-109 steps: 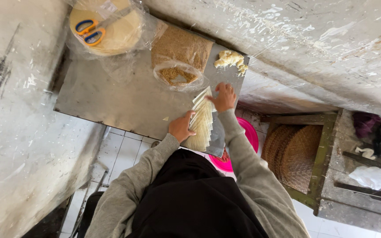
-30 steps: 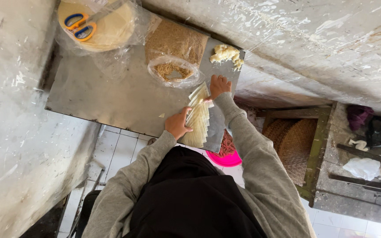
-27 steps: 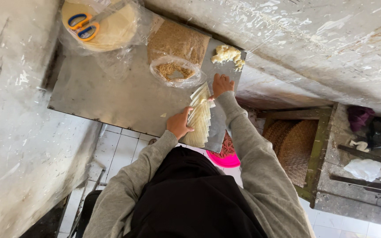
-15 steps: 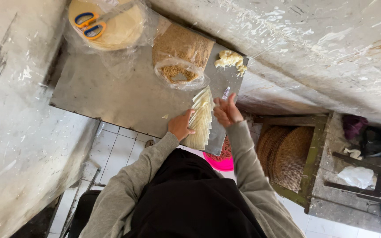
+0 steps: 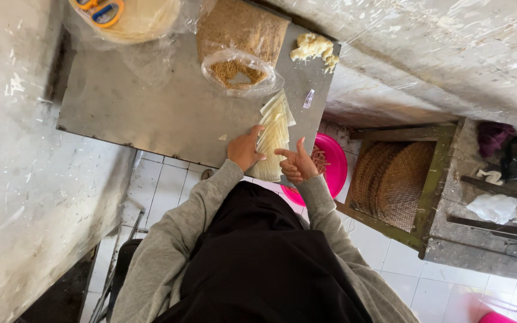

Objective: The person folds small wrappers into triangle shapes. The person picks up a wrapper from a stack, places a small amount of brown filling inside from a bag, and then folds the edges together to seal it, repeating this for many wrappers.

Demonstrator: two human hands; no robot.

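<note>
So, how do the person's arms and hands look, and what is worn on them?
Both arms are covered to the wrist by long grey sleeves of a soft, slightly creased fabric, with ribbed cuffs. A black garment covers the body between them. The left hand and the right hand are bare: no gloves are worn. No ring, watch or marking can be seen at this size.

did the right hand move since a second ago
Yes. The right hand pulled back from the far end of the pale strips toward the table's near edge.
</note>
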